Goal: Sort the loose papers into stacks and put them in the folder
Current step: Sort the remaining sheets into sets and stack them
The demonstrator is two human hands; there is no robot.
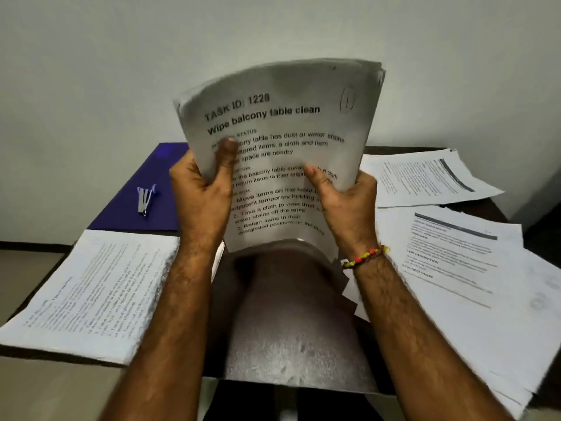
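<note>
I hold a thick stack of printed papers upright above the middle of the table, its top sheet headed "Wipe balcony table clean". My left hand grips the stack's left edge with the thumb on the front sheet. My right hand grips the right edge the same way, a beaded bracelet on its wrist. The stack's lower edge curls over the table. A dark blue folder lies flat at the back left. One stack of papers lies at the front left, and other papers spread over the right side.
A small stapler rests on the blue folder. More sheets lie at the back right. The dark table shows under the held stack. A pale wall stands close behind the table, and floor shows at the left.
</note>
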